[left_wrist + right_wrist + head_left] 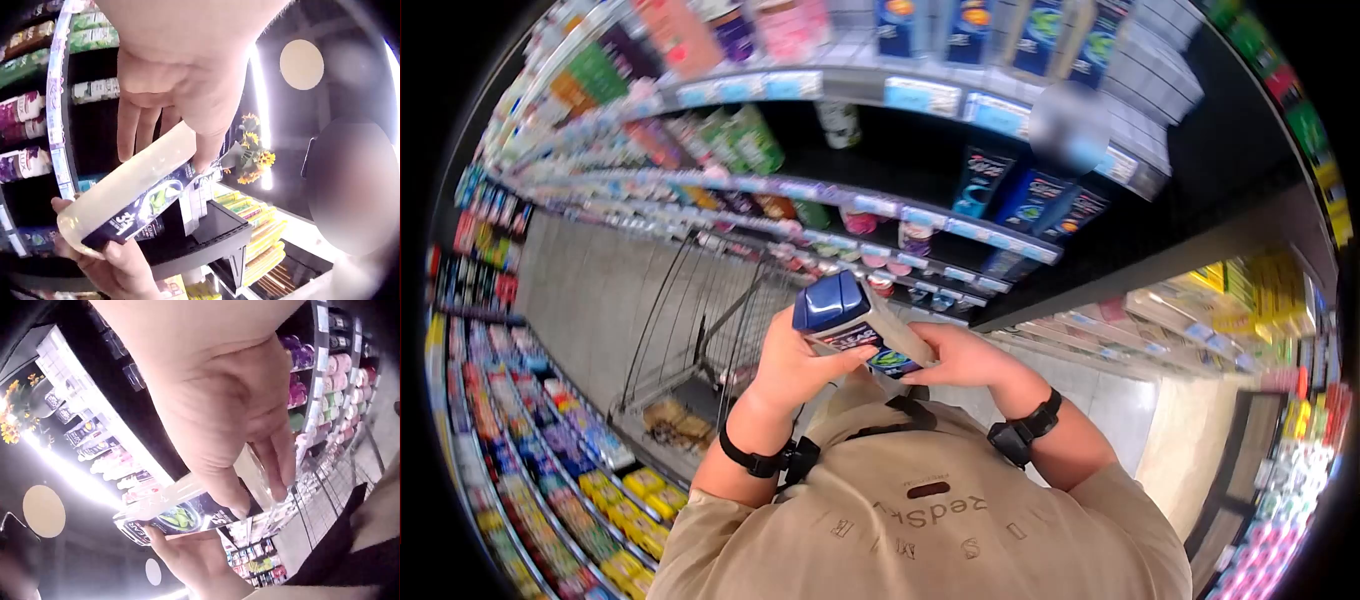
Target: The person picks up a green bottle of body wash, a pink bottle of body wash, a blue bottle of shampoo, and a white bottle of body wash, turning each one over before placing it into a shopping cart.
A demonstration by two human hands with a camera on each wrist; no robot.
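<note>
- Head view: both hands are holding a white squeeze tube with a dark-blue flip cap and dark label (855, 325) at chest height, in front of the store shelves (920, 215). Left hand (795, 360) is wrapping the cap end, fingers curled round it; right hand (960, 358) is gripping the lower end. Wire shopping cart (700, 340) is standing just to the left.
- Left wrist view: left hand (181, 94) is pinching the tube (134, 197) near one end, thumb and fingers either side; the right hand (112, 262) is cupping the other end from below.
- Right wrist view: right hand (231, 419) is pressing fingertips on the label (181, 519); the left hand (187, 556) is supporting underneath.
- Judgement: reading the label is going best with the tube level, print facing up, fingers kept off the text, light squeeze only.
</note>
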